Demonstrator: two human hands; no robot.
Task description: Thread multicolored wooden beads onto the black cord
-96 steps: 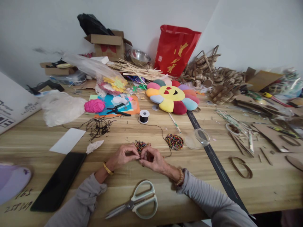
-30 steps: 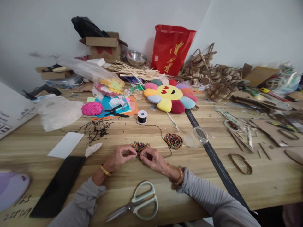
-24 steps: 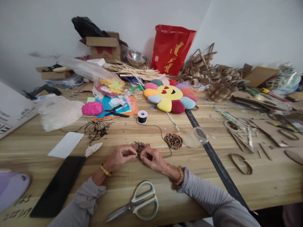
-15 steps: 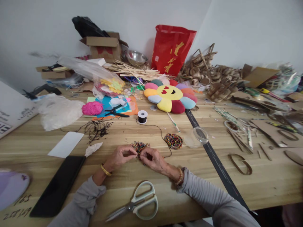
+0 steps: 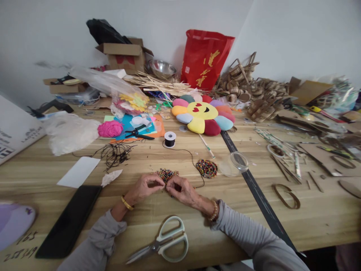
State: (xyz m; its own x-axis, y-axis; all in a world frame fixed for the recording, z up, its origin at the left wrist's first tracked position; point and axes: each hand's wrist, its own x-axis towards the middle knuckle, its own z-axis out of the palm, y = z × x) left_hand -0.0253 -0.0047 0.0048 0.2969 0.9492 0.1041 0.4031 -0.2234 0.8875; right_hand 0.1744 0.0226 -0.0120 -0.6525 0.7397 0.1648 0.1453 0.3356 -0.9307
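Observation:
My left hand (image 5: 145,188) pinches thumb and forefinger together at the near edge of a small heap of multicoloured beads (image 5: 167,174). What lies between those fingertips is too small to make out. Almost tip to tip with it, my right hand (image 5: 182,191) is closed in a pinch too. A thin black cord (image 5: 192,155) runs from a white spool (image 5: 170,139), curves round and passes in behind my right hand, whose fingers hide its end. To the right lies a coil of strung beads (image 5: 207,168). Scissors with pale handles (image 5: 172,241) rest in front of me.
A clear round container (image 5: 239,161) stands right of the strung beads. Tangled black cord (image 5: 117,154), white paper (image 5: 79,172) and a black phone-like slab (image 5: 69,222) lie left. Behind are a flower cushion (image 5: 203,110), pink yarn (image 5: 109,128) and pliers (image 5: 138,133).
My left hand has shifted very slightly right, bringing its fingertips closer to those of my right hand. The beads, cord, spool and scissors stay where they were.

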